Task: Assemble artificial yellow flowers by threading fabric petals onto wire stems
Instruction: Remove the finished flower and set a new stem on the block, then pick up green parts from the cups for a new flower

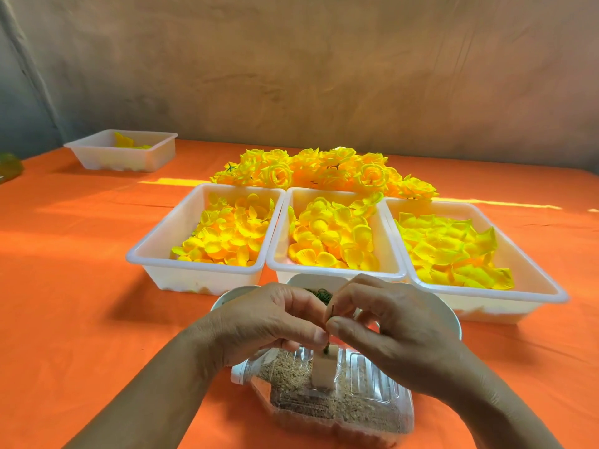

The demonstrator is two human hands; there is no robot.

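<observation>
My forearms reach in from both lower corners. My left hand and right hand meet thumb to thumb, curled fingers pinching a thin green stem.

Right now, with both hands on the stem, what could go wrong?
The thin stem could bend or slip from the white block, since the left hand and right hand both pinch it. The bottle lies on its side, so a push might roll it and spill sand.
</observation>
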